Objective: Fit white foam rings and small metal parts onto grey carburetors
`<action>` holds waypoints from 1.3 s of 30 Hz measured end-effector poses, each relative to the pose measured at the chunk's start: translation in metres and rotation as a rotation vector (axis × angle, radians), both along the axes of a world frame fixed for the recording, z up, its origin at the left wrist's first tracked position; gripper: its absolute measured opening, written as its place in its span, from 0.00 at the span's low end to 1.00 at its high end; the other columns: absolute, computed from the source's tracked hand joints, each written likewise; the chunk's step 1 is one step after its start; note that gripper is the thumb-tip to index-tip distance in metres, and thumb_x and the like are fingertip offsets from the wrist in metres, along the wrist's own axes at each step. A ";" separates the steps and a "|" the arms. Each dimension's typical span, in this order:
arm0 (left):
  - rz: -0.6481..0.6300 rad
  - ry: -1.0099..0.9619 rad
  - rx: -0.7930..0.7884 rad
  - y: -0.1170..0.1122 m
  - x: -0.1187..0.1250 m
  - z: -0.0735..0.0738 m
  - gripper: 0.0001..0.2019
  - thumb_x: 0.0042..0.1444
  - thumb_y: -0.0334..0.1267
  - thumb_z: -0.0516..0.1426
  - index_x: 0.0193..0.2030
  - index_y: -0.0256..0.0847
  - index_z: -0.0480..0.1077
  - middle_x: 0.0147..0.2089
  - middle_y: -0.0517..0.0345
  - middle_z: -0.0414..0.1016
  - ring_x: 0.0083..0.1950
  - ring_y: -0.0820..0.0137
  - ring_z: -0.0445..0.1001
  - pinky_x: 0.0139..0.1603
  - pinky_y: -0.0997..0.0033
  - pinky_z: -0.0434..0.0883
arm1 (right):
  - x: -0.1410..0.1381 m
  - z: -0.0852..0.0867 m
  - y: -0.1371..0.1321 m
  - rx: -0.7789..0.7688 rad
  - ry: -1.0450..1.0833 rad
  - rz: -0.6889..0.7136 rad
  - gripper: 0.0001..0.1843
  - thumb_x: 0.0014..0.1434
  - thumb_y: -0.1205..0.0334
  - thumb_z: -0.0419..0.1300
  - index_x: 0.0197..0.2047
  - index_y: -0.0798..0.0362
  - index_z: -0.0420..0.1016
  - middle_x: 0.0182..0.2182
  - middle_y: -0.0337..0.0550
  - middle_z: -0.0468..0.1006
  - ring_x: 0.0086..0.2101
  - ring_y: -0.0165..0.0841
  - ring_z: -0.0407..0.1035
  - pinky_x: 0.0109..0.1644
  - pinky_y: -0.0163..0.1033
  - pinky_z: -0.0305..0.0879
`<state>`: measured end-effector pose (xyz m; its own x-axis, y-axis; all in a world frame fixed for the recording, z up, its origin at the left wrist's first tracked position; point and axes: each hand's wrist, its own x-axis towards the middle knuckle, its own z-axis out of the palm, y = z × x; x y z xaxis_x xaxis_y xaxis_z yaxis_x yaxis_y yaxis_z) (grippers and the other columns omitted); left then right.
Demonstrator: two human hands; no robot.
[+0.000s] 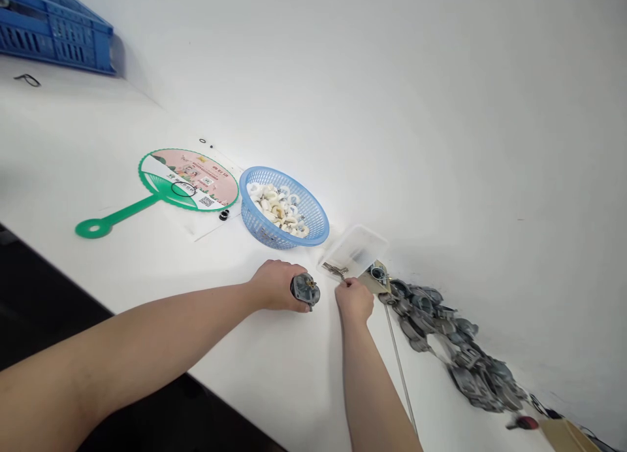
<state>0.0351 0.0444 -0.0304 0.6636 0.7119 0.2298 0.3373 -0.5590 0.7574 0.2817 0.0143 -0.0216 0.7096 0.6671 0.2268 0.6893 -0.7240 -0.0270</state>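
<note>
My left hand (278, 286) is wrapped round a grey metal carburetor (306, 290), its open face with a brass piece turned up. My right hand (354, 300) is closed at the near edge of a translucent plastic box (367, 246). Small metal parts (335, 270) show in the box's near corner, just beyond my right fingertips. A slim metal end shows at those fingertips, but what it belongs to is too small to tell. Behind my left hand stands a blue basket (264, 233) filled with white ring-shaped pieces (279, 209).
A green-handled fan (189, 177) lies left of the basket, with a small black part (224, 215) beside it. Piled grey carburetor parts (460, 347) line the wall at right. A blue crate (73, 37) stands at far left. The table's front edge runs below my left arm.
</note>
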 end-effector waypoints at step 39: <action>0.010 -0.013 0.011 -0.001 0.004 -0.003 0.25 0.35 0.59 0.62 0.39 0.51 0.70 0.38 0.62 0.76 0.42 0.60 0.72 0.44 0.63 0.67 | -0.003 0.010 0.014 -0.051 0.005 -0.002 0.20 0.48 0.65 0.55 0.47 0.53 0.69 0.37 0.55 0.76 0.41 0.48 0.71 0.42 0.49 0.66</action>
<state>0.0389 0.0437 -0.0335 0.6535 0.7156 0.2465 0.3330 -0.5644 0.7554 0.2789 0.0287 -0.0112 0.7123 0.6761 0.1886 0.6875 -0.7261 0.0062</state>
